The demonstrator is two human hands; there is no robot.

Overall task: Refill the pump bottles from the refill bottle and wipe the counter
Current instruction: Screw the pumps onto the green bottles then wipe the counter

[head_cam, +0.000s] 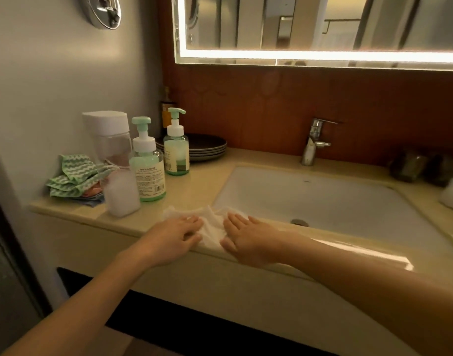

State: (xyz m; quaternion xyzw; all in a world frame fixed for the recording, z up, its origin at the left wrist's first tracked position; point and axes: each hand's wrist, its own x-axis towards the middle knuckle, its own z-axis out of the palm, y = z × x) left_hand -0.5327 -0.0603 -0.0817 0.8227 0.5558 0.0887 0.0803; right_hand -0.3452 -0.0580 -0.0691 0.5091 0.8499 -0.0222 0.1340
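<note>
A crumpled white wipe (212, 225) lies on the beige counter (194, 186) at its front edge, left of the sink. My left hand (175, 236) holds the wipe's left side between thumb and curled fingers. My right hand (247, 236) presses flat on its right side with straight fingers. Two clear pump bottles with mint-green pumps stand behind: a near one (148, 170) and a far one (176, 150). A frosted white bottle (121, 194) stands next to the near pump bottle, and a white-topped clear dispenser (110, 134) is behind it.
A white sink basin (323, 201) with a chrome tap (314, 142) fills the counter's right. Green-and-white cloths (74, 178) are piled at the left wall. Stacked dark plates (207, 147) sit behind the far pump bottle. A lit mirror (317, 27) hangs above.
</note>
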